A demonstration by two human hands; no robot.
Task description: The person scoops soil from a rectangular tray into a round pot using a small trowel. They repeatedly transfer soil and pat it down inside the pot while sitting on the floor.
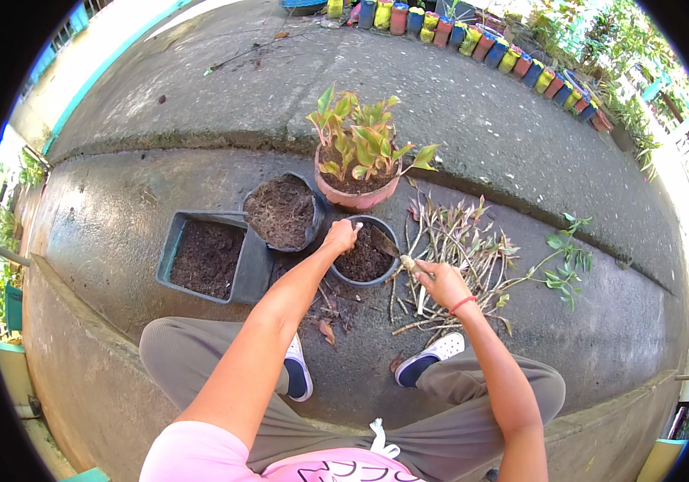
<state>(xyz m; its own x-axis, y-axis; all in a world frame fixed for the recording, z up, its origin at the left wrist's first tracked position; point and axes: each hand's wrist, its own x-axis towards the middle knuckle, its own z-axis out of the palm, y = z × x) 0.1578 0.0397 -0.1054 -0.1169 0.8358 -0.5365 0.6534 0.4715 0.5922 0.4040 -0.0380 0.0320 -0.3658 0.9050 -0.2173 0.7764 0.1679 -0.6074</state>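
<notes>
A dark round pot (363, 282) partly filled with dark soil (360, 259) stands on the concrete in front of me. My left hand (342, 236) is closed on the pot's left rim. In my right hand (443, 283), which wears a red band at the wrist, is the handle of a small hand trowel (382, 242). Its brown, soil-coloured blade reaches over the pot's right rim into the soil. Just left of this pot, a black plant bag (282, 210) full of dry, fibrous soil leans on a grey rectangular planter (253, 269) with dark soil inside.
A pink pot (354, 196) with a leafy green-red plant stands behind. Cut stems (441, 257) lie in a heap at right, beside a leafy green cutting (565, 257). A raised concrete ledge (521, 161) runs behind, with painted bottles (473, 40) lining a garden bed.
</notes>
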